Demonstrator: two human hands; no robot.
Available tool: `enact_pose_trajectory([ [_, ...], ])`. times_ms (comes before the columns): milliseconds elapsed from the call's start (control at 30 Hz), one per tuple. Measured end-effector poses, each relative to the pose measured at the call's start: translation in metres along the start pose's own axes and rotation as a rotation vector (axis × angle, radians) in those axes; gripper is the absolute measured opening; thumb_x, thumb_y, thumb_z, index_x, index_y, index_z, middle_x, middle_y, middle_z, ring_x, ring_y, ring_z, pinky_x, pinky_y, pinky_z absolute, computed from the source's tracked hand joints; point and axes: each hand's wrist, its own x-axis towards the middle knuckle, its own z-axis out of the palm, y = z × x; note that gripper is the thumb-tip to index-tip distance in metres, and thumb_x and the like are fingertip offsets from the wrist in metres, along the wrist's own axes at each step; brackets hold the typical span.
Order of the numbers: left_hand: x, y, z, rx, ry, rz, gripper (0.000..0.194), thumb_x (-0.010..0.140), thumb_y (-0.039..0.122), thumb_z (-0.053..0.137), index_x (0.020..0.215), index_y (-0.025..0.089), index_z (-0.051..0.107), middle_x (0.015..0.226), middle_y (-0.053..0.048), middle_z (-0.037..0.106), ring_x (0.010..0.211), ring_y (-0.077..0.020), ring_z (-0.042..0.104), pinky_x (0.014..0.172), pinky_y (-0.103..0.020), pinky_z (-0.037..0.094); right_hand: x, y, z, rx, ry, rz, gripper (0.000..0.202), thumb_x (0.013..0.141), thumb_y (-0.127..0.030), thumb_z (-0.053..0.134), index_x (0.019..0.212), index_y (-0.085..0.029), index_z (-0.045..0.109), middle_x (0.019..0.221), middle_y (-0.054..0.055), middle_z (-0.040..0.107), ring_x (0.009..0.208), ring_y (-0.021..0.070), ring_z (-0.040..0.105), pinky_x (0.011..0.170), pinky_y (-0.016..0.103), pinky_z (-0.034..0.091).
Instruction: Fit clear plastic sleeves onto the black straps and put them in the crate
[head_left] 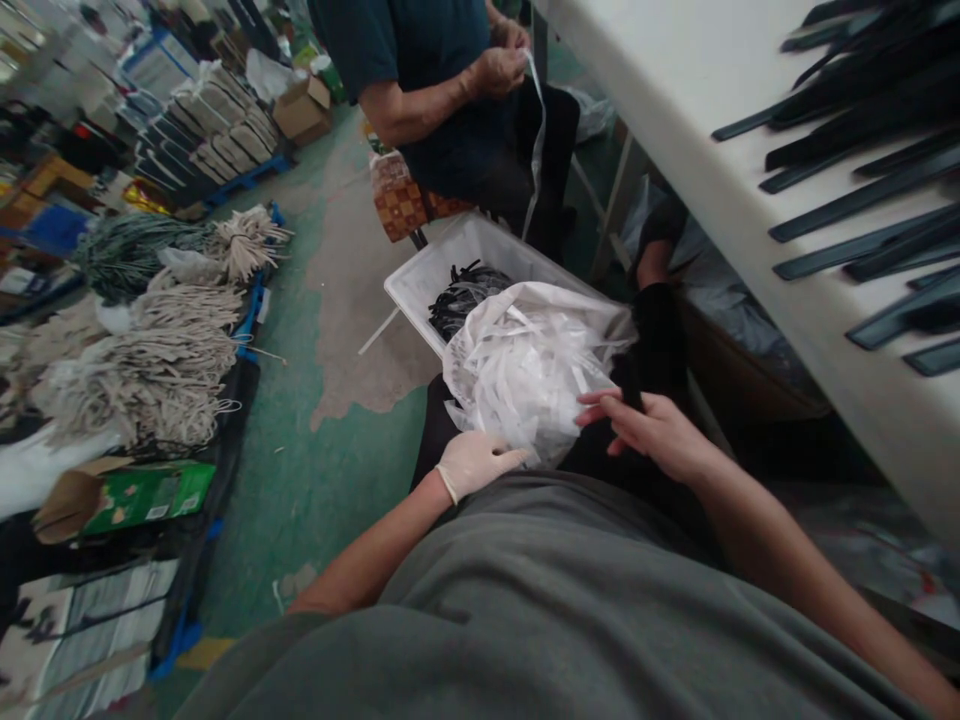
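A white plastic bag (517,375) full of clear and white plastic strips lies open at my lap, against the near side of a white bin (420,285). My left hand (474,465), in a pale thin glove, is closed at the bag's near edge, its fingers partly hidden. My bare right hand (651,430) is at the bag's right side, its fingertips near the plastic. A dark strip (632,378) stands up from between its fingers, blurred against the dark trousers. Black strips (469,295) lie in the bin behind the bag.
Black flat straps (862,190) lie along the white table (675,110) at right. Opposite, a seated person (442,100) holds a pale strip (538,140) in both hands. Bundled cords (142,370) and a green box (150,495) stand on pallets at left.
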Motion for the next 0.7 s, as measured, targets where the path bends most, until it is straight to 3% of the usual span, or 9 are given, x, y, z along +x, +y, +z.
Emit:
enact_pose_trajectory([
  [167,0.029,-0.003,0.009,-0.040,0.011,-0.121,0.057,0.071,0.067,0.063,0.036,0.025,0.046,0.037,-0.002,0.040,0.063,-0.0234,0.062,0.070,-0.028,0.045,0.003,0.023,0.025,-0.176,-0.266,0.068,0.032,0.087,-0.043,0.061,0.074,-0.017,0.074,0.089,0.010,0.075,0.066,0.0164,0.066,0.038,0.019,0.050],
  [333,0.038,-0.008,0.001,-0.151,-0.157,-0.216,0.046,0.087,0.047,0.050,0.052,0.019,0.060,0.049,-0.003,0.058,0.052,-0.0177,0.058,0.073,-0.032,0.049,0.005,0.032,0.033,-0.190,-0.300,0.194,0.028,0.088,-0.039,0.059,0.090,-0.015,0.074,0.091,0.009,0.074,0.075,0.0172,0.065,0.042,0.017,0.050],
  [467,0.024,0.001,-0.006,-0.295,-0.212,-0.234,0.039,0.088,0.035,0.044,0.061,0.014,0.064,0.064,-0.006,0.068,0.055,-0.0145,0.060,0.067,-0.028,0.048,0.007,0.024,0.032,-0.105,-0.301,0.245,0.035,0.089,-0.042,0.059,0.103,-0.013,0.071,0.087,0.009,0.072,0.064,0.0132,0.060,0.044,0.019,0.050],
  [567,0.002,0.017,-0.016,-0.493,-0.184,-0.166,0.041,0.087,0.039,0.048,0.060,0.013,0.064,0.069,-0.009,0.070,0.064,-0.0154,0.063,0.069,-0.026,0.047,0.010,0.015,0.036,0.003,-0.308,0.274,0.038,0.087,-0.044,0.060,0.108,-0.013,0.070,0.097,0.010,0.072,0.047,0.0053,0.044,0.044,0.021,0.050],
  [700,-0.024,0.042,-0.029,-0.719,-0.289,-0.043,0.041,0.087,0.045,0.051,0.084,0.010,0.073,0.082,-0.011,0.073,0.070,-0.0157,0.063,0.071,-0.027,0.047,0.018,0.004,0.052,0.196,-0.353,0.311,0.043,0.084,-0.047,0.063,0.115,-0.016,0.067,0.090,0.006,0.070,0.040,0.0019,0.025,0.042,0.022,0.048],
])
